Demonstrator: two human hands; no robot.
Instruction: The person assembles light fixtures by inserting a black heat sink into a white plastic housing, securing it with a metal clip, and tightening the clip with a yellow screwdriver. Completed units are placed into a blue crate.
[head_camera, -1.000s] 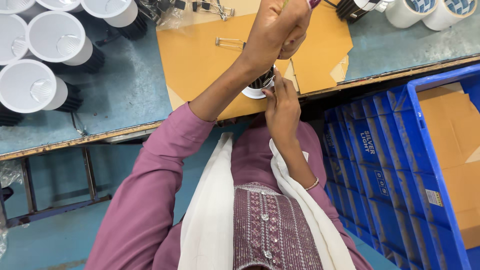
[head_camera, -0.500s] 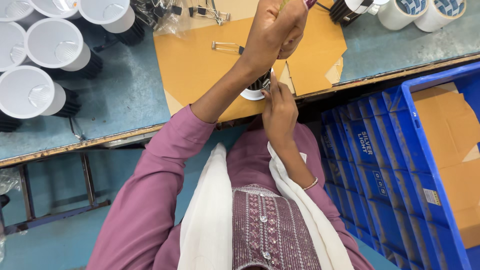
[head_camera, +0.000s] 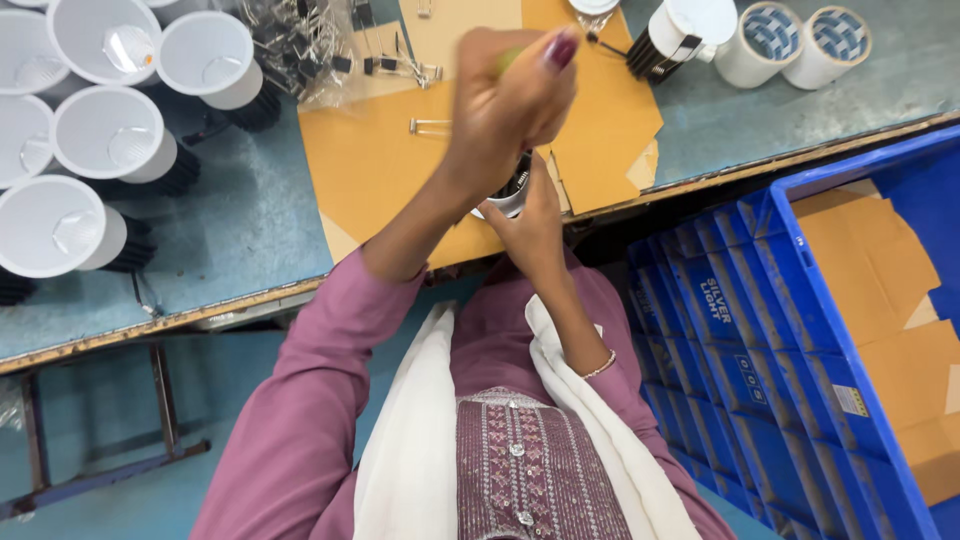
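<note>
White-and-black small downlight body (head_camera: 512, 192) stays at the bench edge over the brown cardboard sheet (head_camera: 380, 170), cupped from below by the right hand (head_camera: 537, 228), fingers wrapped around it. The left hand (head_camera: 498, 110) has dropped slightly toward it since half a second ago and is motion-blurred. It is fisted tight on a greenish tool handle (head_camera: 510, 58); I can't see the tip. I read that as the tool working into the lamp. White reflector cups (head_camera: 110, 135) lie left, a blue crate (head_camera: 760, 300) right
</note>
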